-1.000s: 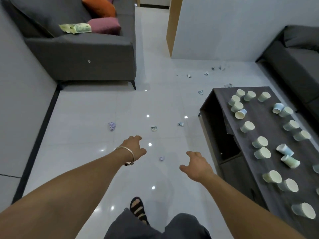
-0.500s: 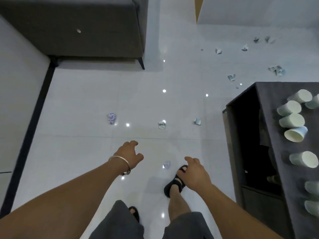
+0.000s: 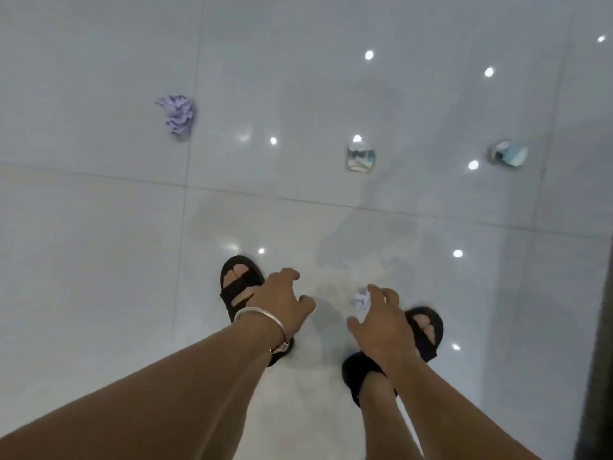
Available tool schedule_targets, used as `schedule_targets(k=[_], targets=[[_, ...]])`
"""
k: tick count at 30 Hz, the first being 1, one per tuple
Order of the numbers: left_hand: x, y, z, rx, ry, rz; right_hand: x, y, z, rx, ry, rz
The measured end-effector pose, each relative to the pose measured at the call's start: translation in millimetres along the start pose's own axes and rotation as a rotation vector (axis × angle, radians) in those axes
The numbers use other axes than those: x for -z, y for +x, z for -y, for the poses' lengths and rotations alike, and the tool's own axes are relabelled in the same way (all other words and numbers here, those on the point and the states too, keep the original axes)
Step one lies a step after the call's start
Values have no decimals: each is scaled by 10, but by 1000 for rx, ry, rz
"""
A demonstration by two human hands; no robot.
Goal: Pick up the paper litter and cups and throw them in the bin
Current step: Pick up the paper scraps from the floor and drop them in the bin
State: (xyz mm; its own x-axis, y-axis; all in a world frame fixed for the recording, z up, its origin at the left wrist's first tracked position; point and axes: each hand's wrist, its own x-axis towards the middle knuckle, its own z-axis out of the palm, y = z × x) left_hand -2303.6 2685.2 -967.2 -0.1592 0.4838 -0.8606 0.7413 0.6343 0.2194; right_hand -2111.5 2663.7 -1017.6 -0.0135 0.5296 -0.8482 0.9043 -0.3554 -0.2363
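As the head camera had tipped from the room down to the ground within the last second, the tiled floor [image 3: 99,260] filled the view. The sofa and the cup-strewn top that we saw earlier had gone, leaving only a dark strip of the table [image 3: 598,376] at the right. Both arms reached down over two black sandals [image 3: 240,283]. The left hand [image 3: 282,303], a silver bangle [image 3: 262,318] at its wrist, hung with fingers loosely curved and held nothing. The right hand [image 3: 381,323] had dropped closer to the floor. Its fingers were spread and arched over the small lilac paper ball [image 3: 360,300], which lay on the tile between the feet. They had not closed round it, and we could not tell whether they touched it. Further out lay three more crumpled pieces, well apart: a purple piece [image 3: 179,116], a pale piece [image 3: 361,157] and a blue piece [image 3: 509,154]. We judged the first pickup to be only beginning, with the remaining litter, every cup and the unseen bin yet to be dealt with.
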Motion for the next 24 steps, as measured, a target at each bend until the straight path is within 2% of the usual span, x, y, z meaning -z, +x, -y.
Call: schedule_targets(k=[5,9,14,19,22,24], targets=[[-590,733,385,-2,49,90,-689,784,-325,-30,-38,-28],[-717,954,559,50,40,131,-880,969,-493,66,2,-102],[-540,755,396,109,-178,133,-582,791,-170,214,218,-113],[-115,513,-64,3,-418,160,-32,420,476,495,395,-63],[159,502,-237,-59,-428,116,227,364,700,631,386,-101],[264,557,-271,-76,-420,113,353,421,778,649,326,-72]])
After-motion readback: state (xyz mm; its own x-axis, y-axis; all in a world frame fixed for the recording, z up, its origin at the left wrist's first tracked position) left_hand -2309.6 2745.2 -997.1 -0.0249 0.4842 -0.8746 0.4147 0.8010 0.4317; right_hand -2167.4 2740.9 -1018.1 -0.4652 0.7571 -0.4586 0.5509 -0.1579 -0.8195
